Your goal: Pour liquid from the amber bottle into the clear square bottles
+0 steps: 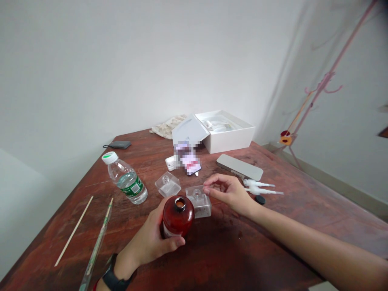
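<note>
My left hand (151, 238) is wrapped round a red-brown bottle (178, 216) that stands upright on the wooden table (230, 258), its mouth uncapped. My right hand (228, 190) reaches in from the right, fingers pinched on the top edge of a small clear square bottle (198, 201) just behind the red-brown one. A second clear square bottle (167, 184) stands a little to the left, untouched. Two white pump sprayers (260, 188) and a small black cap (260, 199) lie just right of my right hand.
A plastic water bottle (127, 180) lies on its side at left, with two thin sticks (75, 230) nearer the left edge. At the back stand an open white box (224, 131), a grey flat case (239, 166), a phone (189, 161), a dark power bank (119, 144) and a cloth pouch (168, 126).
</note>
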Demonstrator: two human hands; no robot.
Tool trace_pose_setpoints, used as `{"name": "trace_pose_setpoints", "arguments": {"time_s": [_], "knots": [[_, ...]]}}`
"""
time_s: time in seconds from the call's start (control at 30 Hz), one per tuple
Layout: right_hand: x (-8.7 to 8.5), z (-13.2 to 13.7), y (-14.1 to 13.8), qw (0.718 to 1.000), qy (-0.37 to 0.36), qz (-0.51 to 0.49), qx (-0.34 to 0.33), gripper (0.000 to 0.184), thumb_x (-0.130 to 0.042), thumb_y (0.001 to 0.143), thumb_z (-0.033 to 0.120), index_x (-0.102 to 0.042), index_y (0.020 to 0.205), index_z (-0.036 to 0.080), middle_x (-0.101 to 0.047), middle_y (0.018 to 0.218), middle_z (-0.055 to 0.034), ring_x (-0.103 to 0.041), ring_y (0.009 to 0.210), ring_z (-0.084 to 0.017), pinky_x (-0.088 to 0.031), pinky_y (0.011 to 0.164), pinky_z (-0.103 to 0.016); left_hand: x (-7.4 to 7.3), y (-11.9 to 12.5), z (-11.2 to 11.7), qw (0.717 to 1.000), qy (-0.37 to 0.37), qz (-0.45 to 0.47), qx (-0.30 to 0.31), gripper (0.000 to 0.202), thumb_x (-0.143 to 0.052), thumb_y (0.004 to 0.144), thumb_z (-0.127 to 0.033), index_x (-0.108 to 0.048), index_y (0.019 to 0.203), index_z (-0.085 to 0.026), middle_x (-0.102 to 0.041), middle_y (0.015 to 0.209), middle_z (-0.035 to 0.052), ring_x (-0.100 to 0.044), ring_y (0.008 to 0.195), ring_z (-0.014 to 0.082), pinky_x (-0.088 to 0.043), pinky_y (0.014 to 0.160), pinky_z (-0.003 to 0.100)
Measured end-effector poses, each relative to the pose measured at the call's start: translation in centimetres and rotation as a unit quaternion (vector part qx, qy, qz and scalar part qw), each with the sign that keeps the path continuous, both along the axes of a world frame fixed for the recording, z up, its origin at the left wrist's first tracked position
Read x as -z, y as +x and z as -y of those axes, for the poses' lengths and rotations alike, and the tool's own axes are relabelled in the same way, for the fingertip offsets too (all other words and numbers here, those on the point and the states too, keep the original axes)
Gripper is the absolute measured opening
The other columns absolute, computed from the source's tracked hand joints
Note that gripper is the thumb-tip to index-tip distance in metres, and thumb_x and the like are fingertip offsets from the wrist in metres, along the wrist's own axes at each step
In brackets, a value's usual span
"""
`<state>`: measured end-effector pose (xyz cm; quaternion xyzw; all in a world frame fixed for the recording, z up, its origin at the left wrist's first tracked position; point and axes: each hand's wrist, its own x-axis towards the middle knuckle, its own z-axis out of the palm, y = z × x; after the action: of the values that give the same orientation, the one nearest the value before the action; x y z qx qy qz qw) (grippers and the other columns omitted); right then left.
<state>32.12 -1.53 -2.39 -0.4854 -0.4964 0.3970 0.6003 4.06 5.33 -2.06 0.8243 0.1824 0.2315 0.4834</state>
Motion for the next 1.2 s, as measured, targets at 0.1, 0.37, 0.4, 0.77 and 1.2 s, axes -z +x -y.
{"name": "trace_pose_setpoints", "arguments": {"time_s": [0.1, 0.37, 0.4, 0.77, 1.2], "knots": [[-0.08, 0.02, -0.05, 1.000, 0.004, 0.004, 0.003, 0.031, -0.093, 0.077, 0.047, -0.081, 0.087, 0.021, -0.079, 0.085, -0.0038, -0.071, 0.078, -0.019, -0.058, 0.076, -0.034, -0.08, 0.05, 0.09, 1.000, -0.005, -0.002, -0.002, 0.089, -0.078, 0.085, -0.077, -0.050, 0.150, -0.023, -0.067, 0.143, 0.0130, -0.065, 0.127, 0.0357, -0.047, 0.113, 0.042], [-0.16, 0.06, -0.05, 1.000, -0.002, 0.014, -0.002, 0.033, -0.093, 0.076, 0.050, -0.081, 0.086, 0.021, -0.079, 0.086, -0.0042, -0.071, 0.078, -0.019, -0.059, 0.075, -0.034, -0.04, -0.04, -0.02, 1.000, -0.003, -0.009, 0.003, 0.090, -0.077, 0.086, -0.077, -0.048, 0.151, -0.022, -0.069, 0.140, 0.0127, -0.067, 0.125, 0.0350, -0.048, 0.112, 0.041], [-0.18, 0.09, -0.05, 1.000, -0.002, 0.016, -0.003, 0.033, -0.093, 0.077, 0.050, -0.081, 0.086, 0.021, -0.079, 0.086, -0.0043, -0.071, 0.077, -0.019, -0.058, 0.074, -0.034, -0.02, -0.06, -0.04, 1.000, -0.004, -0.010, 0.004, 0.090, -0.077, 0.086, -0.077, -0.048, 0.151, -0.022, -0.069, 0.140, 0.0128, -0.067, 0.125, 0.0349, -0.048, 0.112, 0.041], [-0.25, 0.19, -0.06, 0.999, -0.008, 0.033, -0.004, 0.035, -0.092, 0.077, 0.051, -0.081, 0.087, 0.019, -0.079, 0.084, -0.0048, -0.069, 0.075, -0.018, -0.056, 0.069, -0.031, -0.03, -0.08, -0.02, 1.000, 0.002, -0.008, 0.003, 0.089, -0.078, 0.086, -0.076, -0.047, 0.151, -0.023, -0.068, 0.141, 0.0116, -0.065, 0.127, 0.0346, -0.047, 0.113, 0.040], [-0.94, 0.47, -0.44, 1.000, -0.011, 0.017, -0.007, 0.036, -0.088, 0.081, 0.053, -0.079, 0.085, 0.019, -0.074, 0.077, -0.0014, -0.061, 0.066, -0.014, -0.049, 0.066, -0.028, -0.24, -0.02, 0.03, 1.000, 0.010, 0.002, 0.012, 0.086, -0.078, 0.087, -0.074, -0.049, 0.150, -0.024, -0.069, 0.139, 0.0109, -0.067, 0.124, 0.0340, -0.048, 0.112, 0.039]]}}
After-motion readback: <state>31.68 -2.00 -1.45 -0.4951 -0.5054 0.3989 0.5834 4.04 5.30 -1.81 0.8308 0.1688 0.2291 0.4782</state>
